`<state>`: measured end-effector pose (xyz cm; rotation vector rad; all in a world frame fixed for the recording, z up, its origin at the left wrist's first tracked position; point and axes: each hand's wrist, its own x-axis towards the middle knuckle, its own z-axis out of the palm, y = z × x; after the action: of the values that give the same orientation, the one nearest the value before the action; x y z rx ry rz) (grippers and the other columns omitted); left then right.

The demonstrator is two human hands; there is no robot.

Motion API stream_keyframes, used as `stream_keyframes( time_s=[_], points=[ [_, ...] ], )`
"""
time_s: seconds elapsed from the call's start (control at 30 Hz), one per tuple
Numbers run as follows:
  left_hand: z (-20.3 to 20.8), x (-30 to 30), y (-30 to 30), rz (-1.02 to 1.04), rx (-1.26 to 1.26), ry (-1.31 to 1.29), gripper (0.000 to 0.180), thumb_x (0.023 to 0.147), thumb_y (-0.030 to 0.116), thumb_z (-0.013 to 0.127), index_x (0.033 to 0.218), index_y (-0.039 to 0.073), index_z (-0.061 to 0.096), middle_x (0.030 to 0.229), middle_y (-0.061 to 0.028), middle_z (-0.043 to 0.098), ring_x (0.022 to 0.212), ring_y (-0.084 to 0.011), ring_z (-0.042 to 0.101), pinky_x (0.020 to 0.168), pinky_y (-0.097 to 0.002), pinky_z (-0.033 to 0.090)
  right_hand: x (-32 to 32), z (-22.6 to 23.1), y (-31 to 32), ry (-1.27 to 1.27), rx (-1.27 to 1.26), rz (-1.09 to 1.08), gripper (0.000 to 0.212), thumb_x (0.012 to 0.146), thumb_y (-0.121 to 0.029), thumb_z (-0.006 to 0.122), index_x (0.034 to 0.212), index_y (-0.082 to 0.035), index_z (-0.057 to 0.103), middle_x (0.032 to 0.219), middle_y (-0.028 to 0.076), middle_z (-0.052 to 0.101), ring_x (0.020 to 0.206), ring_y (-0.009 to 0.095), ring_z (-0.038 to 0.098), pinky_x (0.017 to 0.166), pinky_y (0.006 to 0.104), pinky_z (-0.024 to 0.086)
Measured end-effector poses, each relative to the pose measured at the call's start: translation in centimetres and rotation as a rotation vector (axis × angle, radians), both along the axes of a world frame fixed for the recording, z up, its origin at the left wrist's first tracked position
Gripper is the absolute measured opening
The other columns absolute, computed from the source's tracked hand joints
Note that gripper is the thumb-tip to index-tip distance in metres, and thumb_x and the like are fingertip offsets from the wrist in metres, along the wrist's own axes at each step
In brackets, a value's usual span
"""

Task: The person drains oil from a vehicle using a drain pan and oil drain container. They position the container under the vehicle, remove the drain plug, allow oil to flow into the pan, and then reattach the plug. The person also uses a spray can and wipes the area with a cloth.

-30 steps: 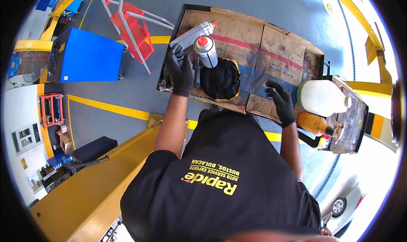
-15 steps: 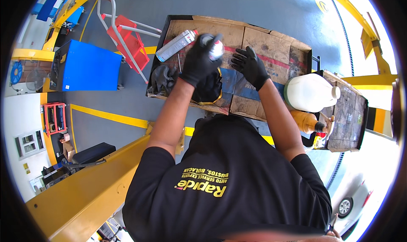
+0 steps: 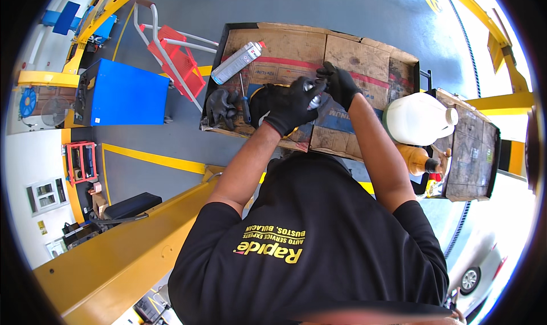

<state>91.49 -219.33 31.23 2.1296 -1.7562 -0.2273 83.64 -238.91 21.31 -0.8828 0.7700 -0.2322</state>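
My left hand (image 3: 293,104), in a black glove, is wrapped round a shiny silver and white can (image 3: 313,101), probably a spray can, mostly hidden by the fingers. Close beside it, my right hand (image 3: 341,87), also gloved in black, has its fingers bent in near the can's top; whatever they pinch is hidden. Beneath the left hand lies a black cloth item (image 3: 260,101) with yellow edging. To its left are a screwdriver (image 3: 246,109) and a dark grey glove (image 3: 221,106). A grey aerosol can (image 3: 238,62) with a red cap lies farther off on the cardboard-covered cart top (image 3: 296,40).
At the right stand a white jug (image 3: 419,120) and an orange-yellow bottle (image 3: 411,158), next to a second cardboard-covered surface (image 3: 470,148). A red and silver folding frame (image 3: 179,57) and a blue cabinet (image 3: 125,91) are at the left. A yellow beam (image 3: 125,245) runs along the lower left.
My left hand has moved nearer and to the right with the can. My right hand's fingers, spread before, are now bent in beside it. The screwdriver shows more fully.
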Motion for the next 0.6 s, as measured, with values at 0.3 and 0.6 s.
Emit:
stream_keyframes(
  time_s=[0.3,0.6],
  points=[
    [-2.4,0.1,1.0,-0.076,-0.195,-0.139,0.069,0.077,0.034,0.081,0.142,0.024,0.06,0.127,-0.0176,0.057,0.111,-0.0337,0.063,0.088,-0.0463,0.053,-0.1,-1.2,-0.5,0.069,-0.001,0.075,0.048,0.105,-0.042,0.058,0.121,0.002,0.065,0.106,0.009,0.069,0.088,0.02,0.065,0.078,0.0315,0.051],
    [-2.3,0.4,1.0,-0.028,-0.337,-0.065,0.069,0.074,0.036,0.084,0.138,0.021,0.063,0.127,-0.0142,0.059,0.109,-0.0306,0.065,0.089,-0.0471,0.052,-0.8,0.7,1.1,0.062,-0.715,0.313,0.029,0.105,-0.023,0.057,0.121,-0.003,0.07,0.106,0.01,0.074,0.094,0.021,0.07,0.081,0.0342,0.055]
  ],
)
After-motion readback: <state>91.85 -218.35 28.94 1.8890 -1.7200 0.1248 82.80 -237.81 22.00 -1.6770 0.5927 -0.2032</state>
